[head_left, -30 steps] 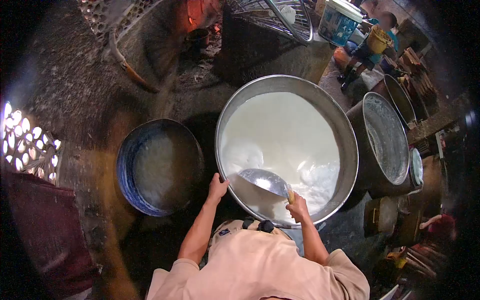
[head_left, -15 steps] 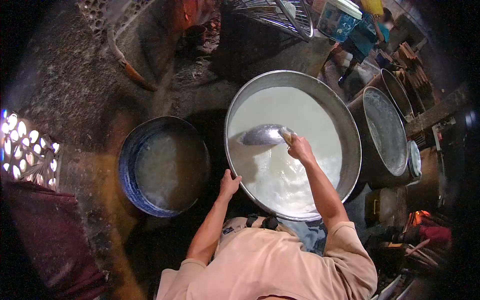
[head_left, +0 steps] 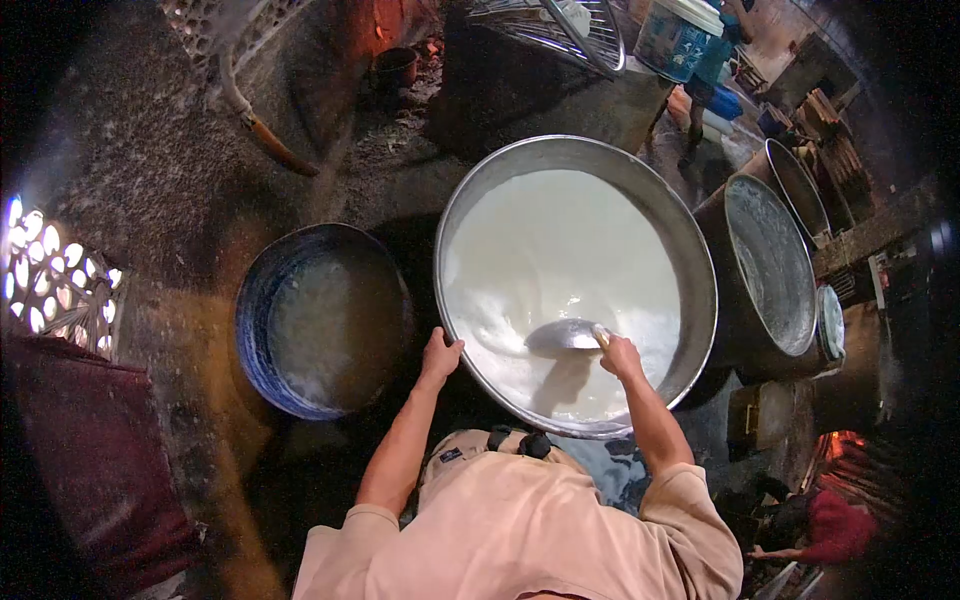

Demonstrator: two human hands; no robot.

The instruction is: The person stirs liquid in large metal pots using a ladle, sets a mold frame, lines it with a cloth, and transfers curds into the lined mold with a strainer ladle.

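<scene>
A wide round metal pot [head_left: 452, 345] full of white, milky liquid [head_left: 570, 230] stands before me. My right hand [head_left: 620, 357] is closed round the handle of a metal scoop [head_left: 565, 337], whose bowl sits at the liquid's surface in the near half of the pot. Foam and ripples surround the scoop, and its lower edge is hard to make out. At the pot's left side my left hand [head_left: 440, 356] grips the rim, thumb towards the pot. Left of that hand stands a blue tub [head_left: 262, 375] with cloudy liquid in it.
Large metal drums [head_left: 770, 265] stand close on the right. Fire [head_left: 845, 440] glows at the lower right, near a person in red [head_left: 845, 525]. Another person [head_left: 715, 70] is at the upper right by a bucket [head_left: 672, 45]. A curved pipe [head_left: 275, 145] is at the upper left.
My right hand has brought the scoop nearer to my body, from the pot's middle left to its near half. My left hand stays on the rim. A person in red has come into view.
</scene>
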